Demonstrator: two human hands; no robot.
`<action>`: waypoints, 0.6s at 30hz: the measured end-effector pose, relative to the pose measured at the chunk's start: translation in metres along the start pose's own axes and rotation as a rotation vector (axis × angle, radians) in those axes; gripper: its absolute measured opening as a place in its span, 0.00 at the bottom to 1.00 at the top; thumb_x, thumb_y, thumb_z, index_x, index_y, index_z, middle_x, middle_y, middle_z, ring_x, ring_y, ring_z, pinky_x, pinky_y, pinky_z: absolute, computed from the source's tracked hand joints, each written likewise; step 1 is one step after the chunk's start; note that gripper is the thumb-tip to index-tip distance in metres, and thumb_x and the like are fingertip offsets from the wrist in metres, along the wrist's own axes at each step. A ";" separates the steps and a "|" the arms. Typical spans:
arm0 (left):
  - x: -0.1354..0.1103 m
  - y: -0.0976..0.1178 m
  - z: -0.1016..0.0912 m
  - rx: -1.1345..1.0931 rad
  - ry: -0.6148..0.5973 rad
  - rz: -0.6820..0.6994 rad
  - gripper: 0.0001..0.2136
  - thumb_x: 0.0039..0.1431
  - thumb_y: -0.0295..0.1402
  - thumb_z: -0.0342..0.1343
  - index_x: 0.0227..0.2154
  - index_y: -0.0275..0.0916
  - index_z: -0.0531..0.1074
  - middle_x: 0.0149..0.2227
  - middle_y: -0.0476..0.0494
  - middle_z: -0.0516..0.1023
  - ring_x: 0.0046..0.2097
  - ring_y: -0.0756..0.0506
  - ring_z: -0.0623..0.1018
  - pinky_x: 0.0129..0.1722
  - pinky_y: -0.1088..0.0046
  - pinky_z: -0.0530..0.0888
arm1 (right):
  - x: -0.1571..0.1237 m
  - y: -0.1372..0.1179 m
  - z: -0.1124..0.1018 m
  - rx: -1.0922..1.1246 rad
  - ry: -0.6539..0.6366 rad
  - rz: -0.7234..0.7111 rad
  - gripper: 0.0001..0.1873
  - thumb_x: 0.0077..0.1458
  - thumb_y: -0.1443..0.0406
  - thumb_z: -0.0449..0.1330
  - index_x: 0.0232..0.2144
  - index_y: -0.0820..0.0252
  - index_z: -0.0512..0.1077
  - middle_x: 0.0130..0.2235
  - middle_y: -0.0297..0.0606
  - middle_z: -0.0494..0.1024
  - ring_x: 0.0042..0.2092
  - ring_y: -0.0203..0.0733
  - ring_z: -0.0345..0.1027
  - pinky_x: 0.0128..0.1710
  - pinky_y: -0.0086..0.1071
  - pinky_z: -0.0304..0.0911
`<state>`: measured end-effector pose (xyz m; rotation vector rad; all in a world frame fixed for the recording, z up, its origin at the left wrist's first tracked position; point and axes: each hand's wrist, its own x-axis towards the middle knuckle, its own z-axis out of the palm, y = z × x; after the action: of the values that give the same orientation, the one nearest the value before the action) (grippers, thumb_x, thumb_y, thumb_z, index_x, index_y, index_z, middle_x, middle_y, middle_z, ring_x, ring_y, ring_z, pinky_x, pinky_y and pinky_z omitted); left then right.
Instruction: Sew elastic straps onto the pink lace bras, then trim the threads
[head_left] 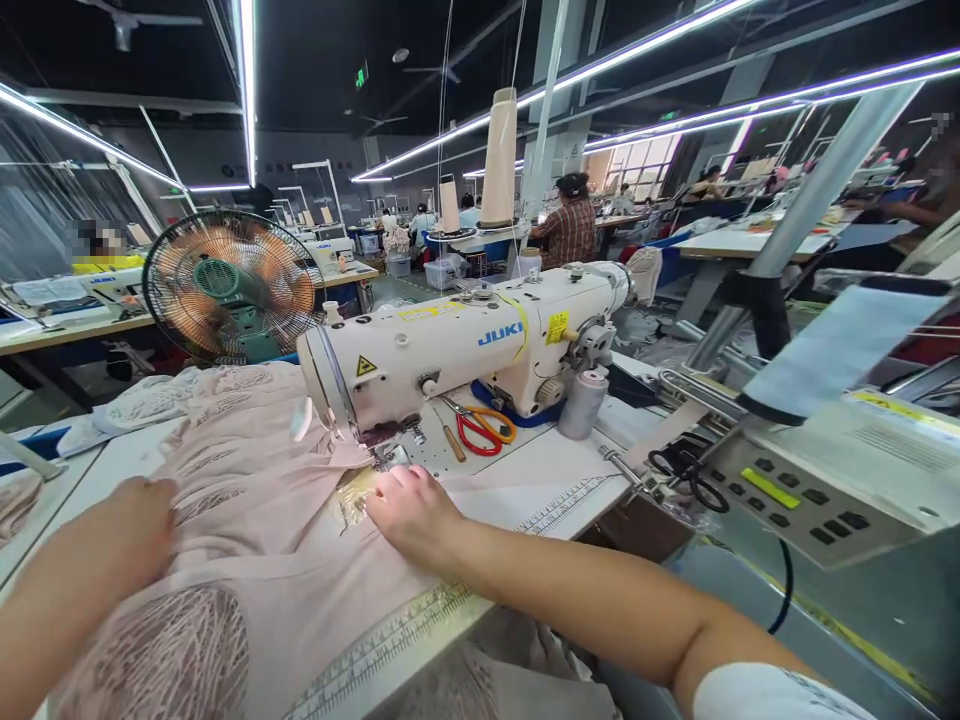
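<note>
Pale pink fabric (pixel 300 590) with lace patches spreads over the sewing table and runs up to the needle area of a white JUKI sewing machine (pixel 420 350). My right hand (pixel 412 508) is closed on the fabric's edge just in front of the presser foot, its fingertips pressed together. Beside those fingers, the machine's lamp lights a yellowish patch (pixel 352 498). Over at the left, my left hand (pixel 131 535), slightly blurred, has its fingers curled into the gathered fabric. What lies under both hands is hidden.
Red-handled scissors (pixel 480 432), an orange-handled pair (pixel 504 425) and a wooden-handled tool (pixel 454 442) lie under the machine arm. A grey thread cone (pixel 583 405) stands right of them. A tape dispenser (pixel 817 480) borders the right side; a fan (pixel 229 285) stands behind.
</note>
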<state>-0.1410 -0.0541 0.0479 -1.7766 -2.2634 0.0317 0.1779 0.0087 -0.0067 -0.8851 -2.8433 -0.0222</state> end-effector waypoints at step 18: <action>0.052 0.156 0.045 -0.383 -0.131 -0.027 0.21 0.64 0.43 0.34 0.34 0.44 0.73 0.41 0.42 0.80 0.42 0.39 0.78 0.33 0.68 0.68 | 0.043 0.184 -0.201 -0.026 0.363 0.330 0.26 0.69 0.62 0.40 0.34 0.63 0.76 0.37 0.38 0.79 0.38 0.39 0.70 0.37 0.26 0.57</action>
<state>-0.0137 0.0417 -0.0136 -1.9759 -2.5198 -0.3203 0.2774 0.1718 0.1924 -1.2064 -2.3444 -0.1614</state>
